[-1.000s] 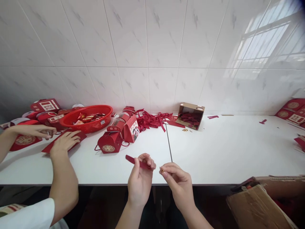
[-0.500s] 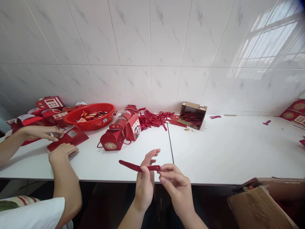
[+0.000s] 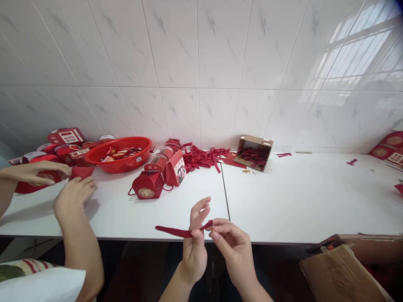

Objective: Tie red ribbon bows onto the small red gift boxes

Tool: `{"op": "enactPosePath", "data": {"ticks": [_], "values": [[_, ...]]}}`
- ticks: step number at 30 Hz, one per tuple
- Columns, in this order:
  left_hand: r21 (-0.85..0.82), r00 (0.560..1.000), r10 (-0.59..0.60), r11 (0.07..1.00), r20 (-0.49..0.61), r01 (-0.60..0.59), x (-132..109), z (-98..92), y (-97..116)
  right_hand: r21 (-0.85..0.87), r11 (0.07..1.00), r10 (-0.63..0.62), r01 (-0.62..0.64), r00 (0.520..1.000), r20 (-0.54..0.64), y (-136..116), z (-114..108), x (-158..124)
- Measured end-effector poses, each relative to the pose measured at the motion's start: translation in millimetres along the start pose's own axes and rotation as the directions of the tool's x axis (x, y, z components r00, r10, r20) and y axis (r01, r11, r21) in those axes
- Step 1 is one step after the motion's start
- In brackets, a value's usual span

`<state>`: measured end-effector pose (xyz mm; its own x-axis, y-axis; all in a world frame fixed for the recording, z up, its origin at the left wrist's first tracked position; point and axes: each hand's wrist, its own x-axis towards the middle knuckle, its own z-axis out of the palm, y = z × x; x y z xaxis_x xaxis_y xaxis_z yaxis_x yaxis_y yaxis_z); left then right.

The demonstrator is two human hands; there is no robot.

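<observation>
My left hand pinches a dark red strap between thumb and forefinger, its other fingers raised; the strap sticks out to the left over the table's front edge. My right hand pinches the strap's right end together with a tiny gold fastener. Both hands meet just in front of the white table.
A co-worker's two hands at the left handle a flat red box piece. Behind stand a red basket, finished red gift boxes, a heap of red straps and a small cardboard box. An open carton sits lower right.
My hands have come together: the strap now spans both hands and the gold fastener sits at its right end. The co-worker has lifted the flat red piece off the table.
</observation>
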<state>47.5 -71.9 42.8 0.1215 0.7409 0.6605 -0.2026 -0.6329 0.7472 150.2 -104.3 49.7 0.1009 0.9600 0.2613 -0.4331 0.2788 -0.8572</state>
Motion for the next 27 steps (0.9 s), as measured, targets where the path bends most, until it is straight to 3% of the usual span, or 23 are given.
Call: {"op": "enactPosePath", "data": {"ticks": [9,15,19,27], "values": [[0.029,0.995,-0.024,0.999,0.094,0.021,-6,1.0,0,0.026,0.998,0.054,-0.053,0.998,-0.024,4,-2,4],[0.090,0.983,-0.064,0.995,0.175,0.049,-7,-1.7,0,0.133,0.984,0.123,-0.116,0.992,-0.040,4,-3,5],[0.161,0.979,-0.074,0.986,0.192,0.043,-8,-5.4,-4,0.075,0.991,0.118,-0.115,0.993,-0.030,6,-7,7],[0.385,0.948,0.023,0.911,0.317,-0.151,-2,-23.9,-7,0.030,0.999,0.025,-0.025,1.000,-0.001,11,-15,12]]}}
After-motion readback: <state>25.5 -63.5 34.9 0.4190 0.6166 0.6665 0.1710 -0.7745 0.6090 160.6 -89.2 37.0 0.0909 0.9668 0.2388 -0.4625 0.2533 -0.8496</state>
